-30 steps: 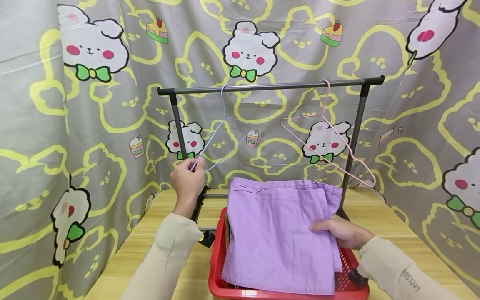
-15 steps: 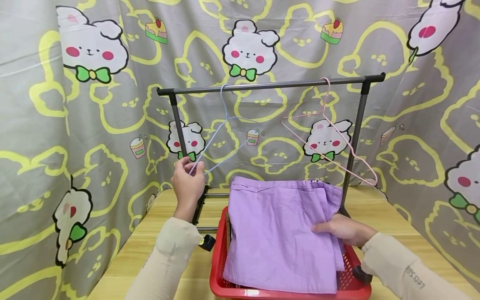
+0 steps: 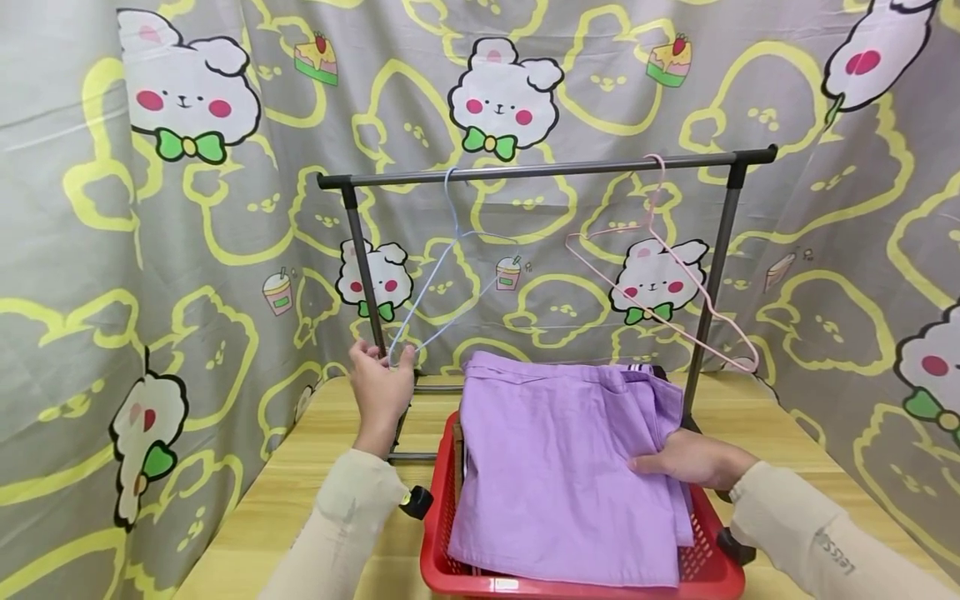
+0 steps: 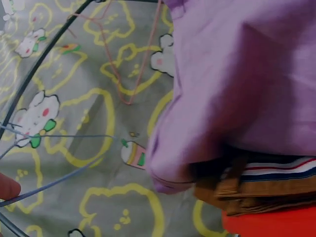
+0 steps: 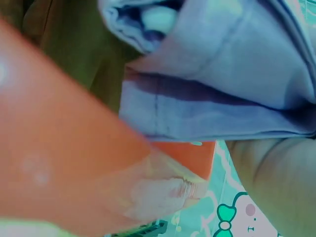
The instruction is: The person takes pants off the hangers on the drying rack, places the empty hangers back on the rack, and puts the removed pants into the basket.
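Folded purple pants (image 3: 570,475) hang upright over the red basket (image 3: 438,533). My right hand (image 3: 697,458) grips their right side, thumb in front and fingers hidden behind the cloth. A light blue hanger (image 3: 420,300) is hooked on the rack's bar, turned at an angle. My left hand (image 3: 382,387) is at its lower left corner, with the wire between the thumb and the loosely bent fingers. In the left wrist view, a fingertip (image 4: 9,187) lies by the hanger wire (image 4: 54,185).
A dark clothes rack (image 3: 540,172) stands on the wooden table (image 3: 270,500). On its right a pink hanger (image 3: 675,333) hangs at an angle. Brown cloth with a striped edge (image 4: 266,187) lies under the pants. A patterned curtain (image 3: 300,125) surrounds the table.
My left hand has moved slightly down and its thumb and fingers have spread around the hanger's corner. The hanger has swung a little. My right hand and the pants have barely moved.
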